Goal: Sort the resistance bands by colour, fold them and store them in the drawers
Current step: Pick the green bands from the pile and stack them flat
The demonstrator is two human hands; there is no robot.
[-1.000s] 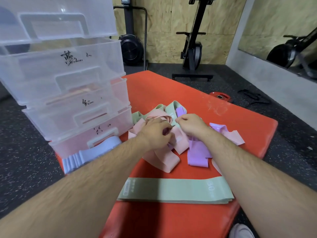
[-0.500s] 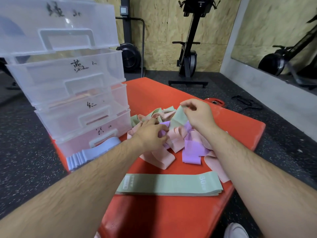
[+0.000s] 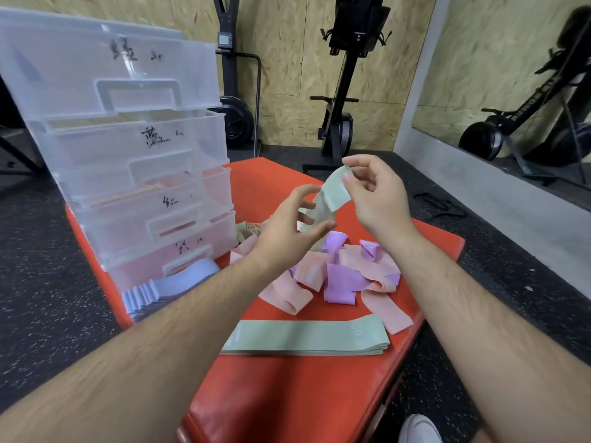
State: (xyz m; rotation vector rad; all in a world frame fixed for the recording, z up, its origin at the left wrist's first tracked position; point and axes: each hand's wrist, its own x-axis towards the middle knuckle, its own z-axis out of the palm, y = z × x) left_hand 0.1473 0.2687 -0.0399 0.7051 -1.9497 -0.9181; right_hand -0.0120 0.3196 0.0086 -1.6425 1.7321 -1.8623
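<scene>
I'm in a gym with chipboard walls [image 3: 287,43] and a black speckled floor [image 3: 48,282]; an upright exercise machine [image 3: 348,91] stands at the top centre of the frame. A red mat [image 3: 287,394] fills the middle and lower part. On its left edge, taking up the upper left, stands a clear plastic drawer unit [image 3: 128,148] with four drawers, each marked in black handwriting.

Near the bottom centre, a flat stack of green bands [image 3: 303,338] lies crosswise on the mat. Just above it, a loose pile of pink and purple bands [image 3: 339,273] is heaped in the middle. A fanned stack of blue bands [image 3: 166,287] lies against the foot of the lowest drawer.

A single green band [image 3: 329,196] hangs raised above the pile at the frame's centre. My right hand [image 3: 377,196] pinches its top end between thumb and forefinger, the other fingers loosely curled. My left hand [image 3: 287,225] is half open just below, fingers spread and curved, the band running down between thumb and fingers without a closed grip.
</scene>
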